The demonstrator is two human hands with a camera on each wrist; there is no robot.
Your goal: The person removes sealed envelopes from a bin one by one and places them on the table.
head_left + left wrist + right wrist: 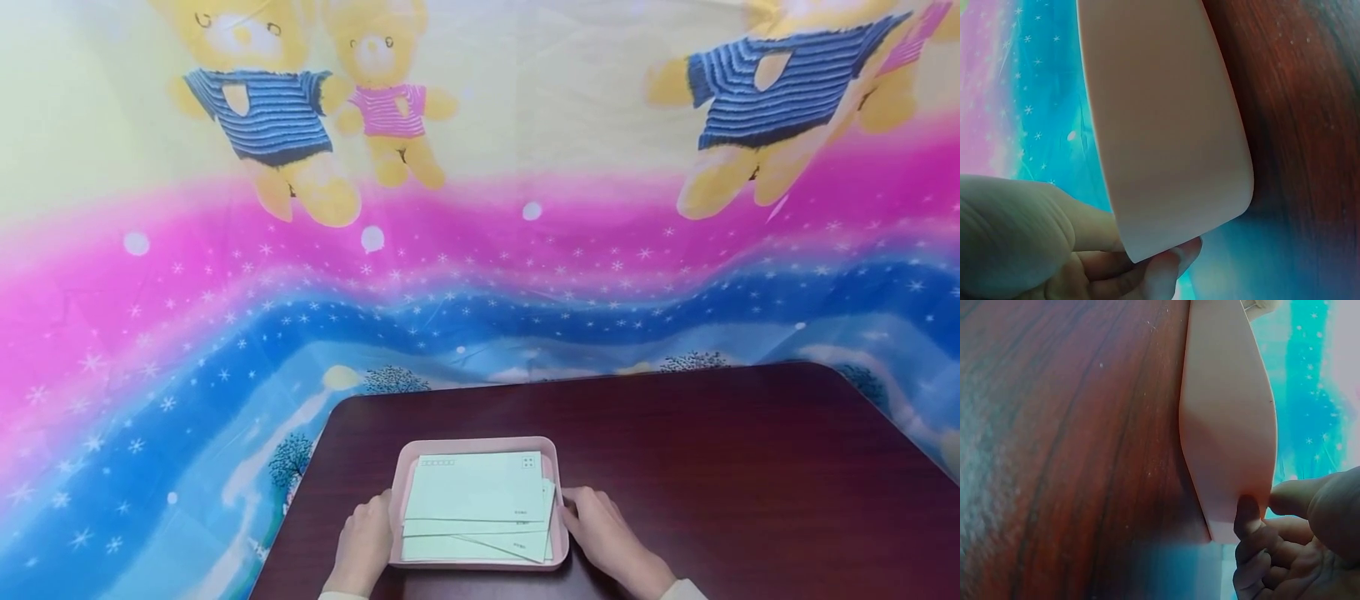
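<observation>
A shallow pink tray (483,567) stands near the front of the dark table, holding several pale envelopes (477,487) in a loose, fanned pile. The top envelope carries a row of small postcode boxes and a stamp square. My left hand (365,535) grips the tray's left side; in the left wrist view its thumb is at the rim and its fingers curl by the tray wall (1166,131). On the opposite side my right hand (603,529) holds the tray, its thumb at the rim and index fingertip against the outer wall (1229,425). The envelopes are hidden in both wrist views.
The dark reddish wood table (750,467) extends beyond the tray, mostly to the right. Behind it and along its left side hangs a colourful cloth (480,242) printed with bears and snowflakes.
</observation>
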